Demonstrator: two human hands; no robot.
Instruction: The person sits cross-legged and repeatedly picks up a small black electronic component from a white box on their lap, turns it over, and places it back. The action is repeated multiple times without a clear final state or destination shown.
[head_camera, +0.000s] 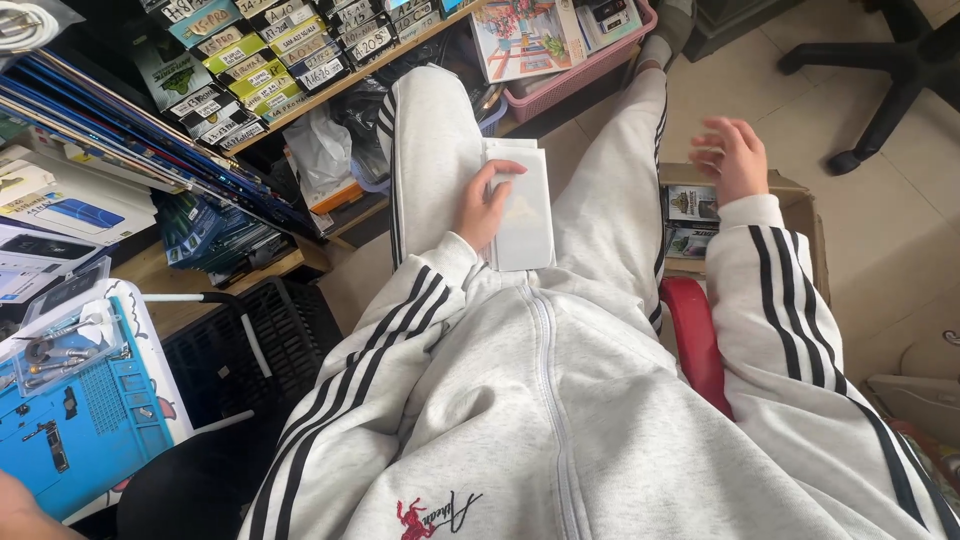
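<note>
The left hand (487, 203) lies flat, fingers spread, on a white packet (522, 205) resting on the lap. The right hand (732, 155) hovers open and empty over a cardboard box (795, 205) holding small printed packs (692, 203). A pink basket (590, 65) on the shelf holds booklets (525, 35).

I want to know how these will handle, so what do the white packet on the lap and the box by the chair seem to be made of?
The white packet under the left hand looks like smooth paper or thin plastic: flat, faintly glossy, sharp-edged; which one is unclear. The box below the right hand looks like brown corrugated cardboard, matte, with folded-open flaps.
</note>
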